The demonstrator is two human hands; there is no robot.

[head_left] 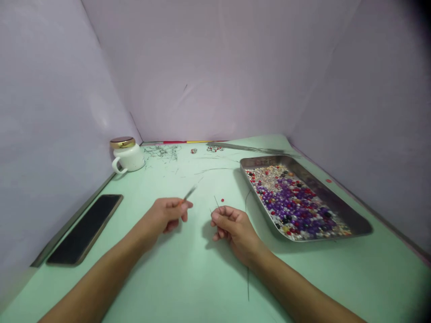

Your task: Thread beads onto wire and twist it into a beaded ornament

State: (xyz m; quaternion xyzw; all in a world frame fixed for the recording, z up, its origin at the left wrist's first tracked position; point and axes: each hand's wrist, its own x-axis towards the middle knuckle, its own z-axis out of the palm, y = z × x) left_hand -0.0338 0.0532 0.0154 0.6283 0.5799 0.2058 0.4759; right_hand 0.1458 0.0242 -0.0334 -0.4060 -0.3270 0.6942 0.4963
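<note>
My left hand (173, 213) is closed around a small tool (190, 193) with an orange grip and a thin dark tip. Motion blurs the tip, so its exact kind is unclear. To the right, my right hand (232, 229) pinches a thin dark wire (216, 201) between thumb and fingertips, with short ends poking up from the pinch. A single red bead (222, 200) lies on the table just beyond those fingertips. Close to my right hand is a metal tray (266, 211) holding purple, red, black, white and gold beads (291, 202).
A phone (85, 229) lies at the left. Behind it stands a white mug (129, 157) with a gold lid. Wire scraps (163, 152), beaded pieces (215, 148) and a bundle of long wires (249, 148) lie along the back. Pale walls enclose the green tabletop (182, 278).
</note>
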